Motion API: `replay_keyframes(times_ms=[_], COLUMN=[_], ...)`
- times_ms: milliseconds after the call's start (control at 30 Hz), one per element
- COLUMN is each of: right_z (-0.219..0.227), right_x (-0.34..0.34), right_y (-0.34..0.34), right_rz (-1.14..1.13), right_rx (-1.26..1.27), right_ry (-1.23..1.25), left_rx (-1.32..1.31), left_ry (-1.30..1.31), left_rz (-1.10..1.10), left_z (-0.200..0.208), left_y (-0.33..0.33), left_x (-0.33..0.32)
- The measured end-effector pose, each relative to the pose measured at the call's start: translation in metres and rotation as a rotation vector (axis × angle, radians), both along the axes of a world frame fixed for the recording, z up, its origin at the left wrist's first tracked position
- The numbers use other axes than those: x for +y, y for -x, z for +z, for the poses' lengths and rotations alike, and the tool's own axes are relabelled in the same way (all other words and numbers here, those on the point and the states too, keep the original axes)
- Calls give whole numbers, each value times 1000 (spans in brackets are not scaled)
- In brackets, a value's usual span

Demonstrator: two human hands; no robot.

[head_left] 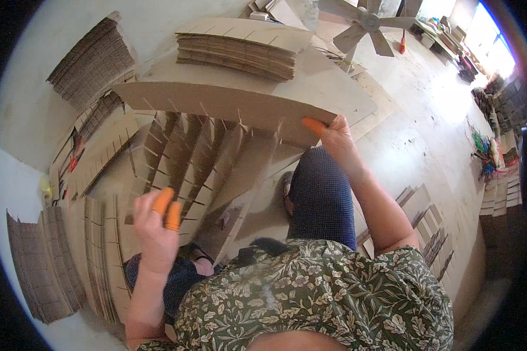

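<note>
My right hand, with an orange finger cover on one finger, pinches the right end of a long slotted cardboard strip. The strip lies crosswise over several upright cardboard dividers, whose slotted edges meet its lower side. My left hand hovers near the close ends of those dividers, slightly blurred, two fingers in orange covers. Its fingers are apart, and I see nothing held in them. Whether its fingertips touch a divider, I cannot tell.
A stack of slotted cardboard sheets lies beyond the strip. More stacks lean at the left wall and stand at the lower left. A fan stands at the far right. Loose slotted pieces lie right of my knee.
</note>
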State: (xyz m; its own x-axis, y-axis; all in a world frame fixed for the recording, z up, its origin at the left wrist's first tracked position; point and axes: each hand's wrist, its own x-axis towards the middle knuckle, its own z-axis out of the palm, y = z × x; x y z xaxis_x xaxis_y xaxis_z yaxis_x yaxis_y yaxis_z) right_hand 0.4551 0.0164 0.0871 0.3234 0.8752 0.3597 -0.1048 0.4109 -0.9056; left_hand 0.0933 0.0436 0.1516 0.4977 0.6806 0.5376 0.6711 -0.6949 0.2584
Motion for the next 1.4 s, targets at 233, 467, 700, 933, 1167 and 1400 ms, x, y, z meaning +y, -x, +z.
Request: replay_keyframes(times_ms=[233,467,700,933,1167,1400], right_z=[-4,-9,-7,-6,1,17], right_x=[-3,-6,-8,-6,-13,-16], right_y=[16,15,18,21,19,25], right_rz=[-221,-280,-170,-227,-286,-295], right_rx=[-243,-386,-191,-183,-320,-542], right_ry=[107,144,203,206,282,297], left_rx=[163,244,199,188,114,265], left_ry=[93,14,60,78,-25,311], left_rz=[-35,-43,-42,-52,137,504], left_z=[-24,-30,-27,-9,-5,-18], left_y=[-17,-13,-6,-6,3,16], left_x=[-2,2,2,16,80,156])
